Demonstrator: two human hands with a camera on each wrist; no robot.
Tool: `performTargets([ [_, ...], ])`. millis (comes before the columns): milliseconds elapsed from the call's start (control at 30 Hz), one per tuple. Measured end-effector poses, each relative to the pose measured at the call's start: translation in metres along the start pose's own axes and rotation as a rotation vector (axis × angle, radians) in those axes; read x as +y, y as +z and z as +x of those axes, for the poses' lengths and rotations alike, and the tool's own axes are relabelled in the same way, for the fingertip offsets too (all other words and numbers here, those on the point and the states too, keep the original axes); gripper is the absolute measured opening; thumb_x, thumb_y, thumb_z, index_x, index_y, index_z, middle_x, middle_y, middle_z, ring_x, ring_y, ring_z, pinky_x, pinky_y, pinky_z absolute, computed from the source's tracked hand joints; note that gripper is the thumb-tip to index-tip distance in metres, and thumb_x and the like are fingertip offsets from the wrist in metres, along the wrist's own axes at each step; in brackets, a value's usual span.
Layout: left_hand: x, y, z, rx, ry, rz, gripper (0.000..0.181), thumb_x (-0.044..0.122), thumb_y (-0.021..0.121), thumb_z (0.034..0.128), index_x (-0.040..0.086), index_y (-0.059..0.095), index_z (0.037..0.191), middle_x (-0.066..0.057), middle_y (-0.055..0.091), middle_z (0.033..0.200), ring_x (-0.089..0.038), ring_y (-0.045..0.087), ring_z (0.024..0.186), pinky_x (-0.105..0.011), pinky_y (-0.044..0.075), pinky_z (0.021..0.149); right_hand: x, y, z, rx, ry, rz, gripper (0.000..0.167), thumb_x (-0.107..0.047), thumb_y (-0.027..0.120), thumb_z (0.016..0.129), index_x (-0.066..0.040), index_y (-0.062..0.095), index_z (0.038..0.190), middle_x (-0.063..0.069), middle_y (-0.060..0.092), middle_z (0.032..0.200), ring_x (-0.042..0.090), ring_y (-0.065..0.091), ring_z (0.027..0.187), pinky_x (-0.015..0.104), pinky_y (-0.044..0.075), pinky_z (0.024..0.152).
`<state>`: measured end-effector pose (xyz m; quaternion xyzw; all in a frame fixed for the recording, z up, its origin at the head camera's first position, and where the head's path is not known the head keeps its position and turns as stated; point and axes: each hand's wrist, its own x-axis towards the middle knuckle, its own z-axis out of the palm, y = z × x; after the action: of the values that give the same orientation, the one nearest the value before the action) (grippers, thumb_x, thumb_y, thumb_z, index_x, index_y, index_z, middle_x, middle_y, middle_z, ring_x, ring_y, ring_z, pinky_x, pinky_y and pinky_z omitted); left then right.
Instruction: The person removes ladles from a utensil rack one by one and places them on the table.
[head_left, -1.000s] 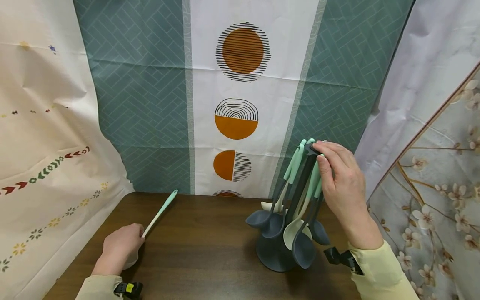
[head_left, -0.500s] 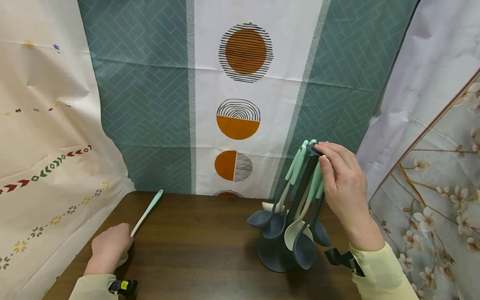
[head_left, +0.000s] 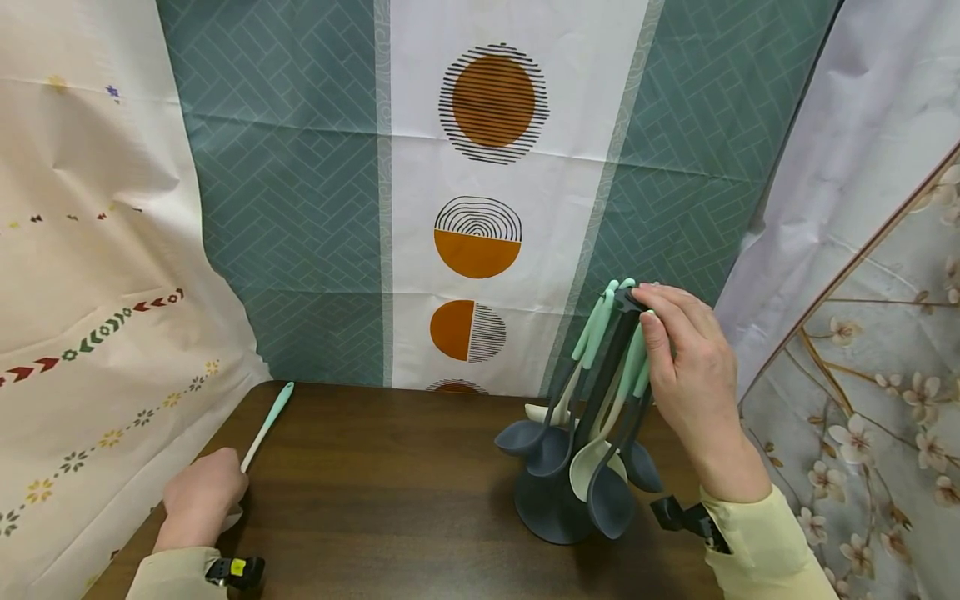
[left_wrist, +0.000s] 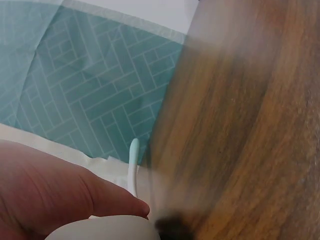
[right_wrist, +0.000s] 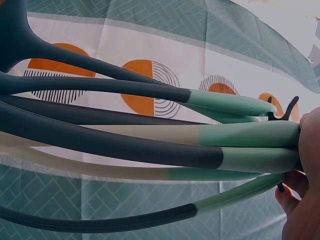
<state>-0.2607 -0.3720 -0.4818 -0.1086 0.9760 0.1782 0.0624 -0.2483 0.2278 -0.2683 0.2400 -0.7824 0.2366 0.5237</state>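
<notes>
My left hand (head_left: 204, 493) is low at the left of the table, gripping a cream spoon with a mint handle (head_left: 279, 404) near its head. The handle points away toward the back edge. In the left wrist view the spoon's rounded cream head (left_wrist: 107, 229) shows beside the thumb; its full shape is hidden. On the right, my right hand (head_left: 693, 375) holds the top of a dark utensil stand (head_left: 551, 517), thumb in front and fingers over the top. Dark ladles (head_left: 611, 500) and cream spoons (head_left: 588, 467) with mint handles (right_wrist: 250, 134) hang from it.
The brown wooden table (head_left: 390, 483) ends at a teal-and-white patterned cloth (head_left: 300, 208) behind. A cream cloth (head_left: 112, 333) hangs at the left, and a floral curtain (head_left: 885, 400) is close to the right arm.
My left hand has slid left with the spoon, and the handle's tip has moved left along the back of the table. The right hand stays on the stand.
</notes>
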Motion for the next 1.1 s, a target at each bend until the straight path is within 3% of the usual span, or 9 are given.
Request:
performTargets([
  [300,-0.0025,-0.0014,0.0007,-0.015,-0.038,-0.022,0.012,0.006,0.06,0.1004,0.0,0.069,0.096,-0.016,0.066,0.085,-0.035,0.06,0.078,-0.057,0.052,0.07,0.0012,-0.0024,-0.0002,-0.031,-0.001,-0.02,0.034,-0.022,0.058,0.116,-0.008,0.073,0.143,0.013,0.068,0.147,0.036,0.059,0.14,0.046,0.044,0.118],
  [500,-0.0048,0.0006,0.0018,0.013,-0.05,-0.027,0.013,0.005,0.06,0.0978,0.002,0.072,0.093,-0.02,0.069,0.089,-0.035,0.063,0.08,-0.06,0.054,0.07,0.0004,-0.002,0.0003,-0.019,0.0,-0.006,0.034,-0.023,0.059,0.116,-0.009,0.074,0.142,0.012,0.069,0.145,0.035,0.06,0.139,0.044,0.044,0.118],
  [1100,-0.0017,0.0004,-0.0028,0.024,-0.045,-0.049,0.018,0.002,0.06,0.0979,0.005,0.069,0.082,-0.013,0.065,0.079,-0.033,0.058,0.074,-0.053,0.05,0.066,-0.0008,-0.0017,0.0003,-0.025,0.008,-0.014,0.038,-0.03,0.055,0.118,-0.007,0.074,0.142,0.014,0.069,0.145,0.036,0.06,0.139,0.047,0.044,0.119],
])
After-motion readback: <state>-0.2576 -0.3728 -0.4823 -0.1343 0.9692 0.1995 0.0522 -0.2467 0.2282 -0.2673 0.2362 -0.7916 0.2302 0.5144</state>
